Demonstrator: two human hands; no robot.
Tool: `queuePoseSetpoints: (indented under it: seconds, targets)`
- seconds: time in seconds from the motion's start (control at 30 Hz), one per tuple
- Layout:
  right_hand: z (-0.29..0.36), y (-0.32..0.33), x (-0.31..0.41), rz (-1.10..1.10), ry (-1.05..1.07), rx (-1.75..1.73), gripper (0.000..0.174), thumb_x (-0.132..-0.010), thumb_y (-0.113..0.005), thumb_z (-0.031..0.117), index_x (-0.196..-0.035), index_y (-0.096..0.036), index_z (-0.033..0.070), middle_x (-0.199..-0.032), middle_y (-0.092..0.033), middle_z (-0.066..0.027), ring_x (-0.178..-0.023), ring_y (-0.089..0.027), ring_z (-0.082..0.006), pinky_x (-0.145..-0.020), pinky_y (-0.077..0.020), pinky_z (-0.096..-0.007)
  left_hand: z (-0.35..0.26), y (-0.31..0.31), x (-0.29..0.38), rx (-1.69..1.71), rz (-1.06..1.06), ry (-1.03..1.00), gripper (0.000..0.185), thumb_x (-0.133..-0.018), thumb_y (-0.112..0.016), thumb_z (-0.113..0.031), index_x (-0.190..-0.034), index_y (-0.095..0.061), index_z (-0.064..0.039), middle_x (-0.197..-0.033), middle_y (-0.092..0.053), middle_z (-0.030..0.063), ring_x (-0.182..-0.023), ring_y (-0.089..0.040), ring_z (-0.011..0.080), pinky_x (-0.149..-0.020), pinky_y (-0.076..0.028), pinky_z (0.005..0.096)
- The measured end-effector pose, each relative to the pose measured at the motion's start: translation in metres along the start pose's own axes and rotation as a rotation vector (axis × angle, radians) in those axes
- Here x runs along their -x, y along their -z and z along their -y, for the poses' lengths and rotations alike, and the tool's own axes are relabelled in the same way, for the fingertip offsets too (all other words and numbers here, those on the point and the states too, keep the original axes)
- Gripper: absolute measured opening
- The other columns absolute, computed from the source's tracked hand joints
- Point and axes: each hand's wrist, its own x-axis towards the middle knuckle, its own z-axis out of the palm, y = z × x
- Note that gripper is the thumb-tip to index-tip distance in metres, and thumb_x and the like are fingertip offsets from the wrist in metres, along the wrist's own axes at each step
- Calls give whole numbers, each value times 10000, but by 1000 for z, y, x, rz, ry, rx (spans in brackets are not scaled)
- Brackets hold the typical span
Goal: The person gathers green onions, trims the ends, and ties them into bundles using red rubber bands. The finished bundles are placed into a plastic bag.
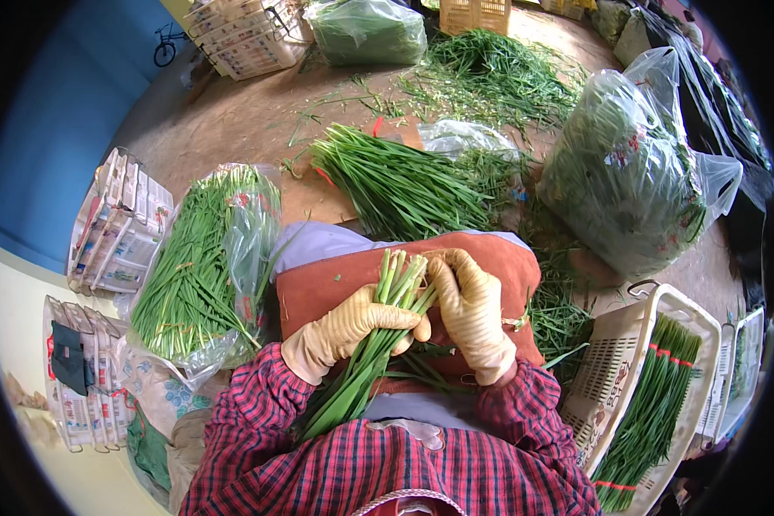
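My left hand [345,326], in a ribbed cream glove, is wrapped around a small bunch of garlic chives [358,374]. The pale stalk ends point up and away from me, and the green leaves hang down towards my lap. My right hand [471,313], gloved alike, is beside the stalk ends with thumb and fingers pinched together. Whether a stalk or leaf is between those fingertips is too small to tell. Both hands are above a reddish-brown cloth [335,274] spread over my lap. Loose leaves lie on the cloth below the right hand.
Ahead lies a large chive pile [406,184] with red ties near it. At left, chives fill an open plastic bag [200,258] near stacked crates [119,226]. At right are a stuffed plastic bag [625,168] and a white crate [609,380] of tied bundles. Trimmings [503,71] litter the floor.
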Motion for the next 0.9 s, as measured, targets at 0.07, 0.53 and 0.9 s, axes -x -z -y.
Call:
queuePoseSetpoints:
  seconds: [0.07, 0.53, 0.9]
  targets:
    - [0, 1, 0, 1, -32, -95, 144, -1005, -623, 123, -1056, -678, 1, -833, -730, -126, -734, -702, -166, -672, -554, -299, 2, -2, -3, -21, -8, -4, 328, -897, -723, -156, -1171, -602, -21, -901, -694, 123, -637, -628, 154, -561, -494, 246]
    - [12, 39, 13, 85, -54, -193, 99, -924, -720, 74, -976, -725, -11, -978, -662, -59, -941, -644, -165, -832, -516, -306, 6, -7, 1, -34, -23, -5, 470, -924, -666, -135, -1349, -544, 22, -1011, -716, 154, -778, -711, 200, -705, -587, 286]
    - [27, 15, 18, 173, -485, -324, 181, -902, -776, 136, -962, -674, -1, -699, -640, -27, -530, -588, -85, -473, -475, -252, 23, -5, -1, -267, -108, -205, 553, -867, -679, -234, -1348, -558, 9, -1016, -707, 147, -933, -706, 252, -861, -571, 371]
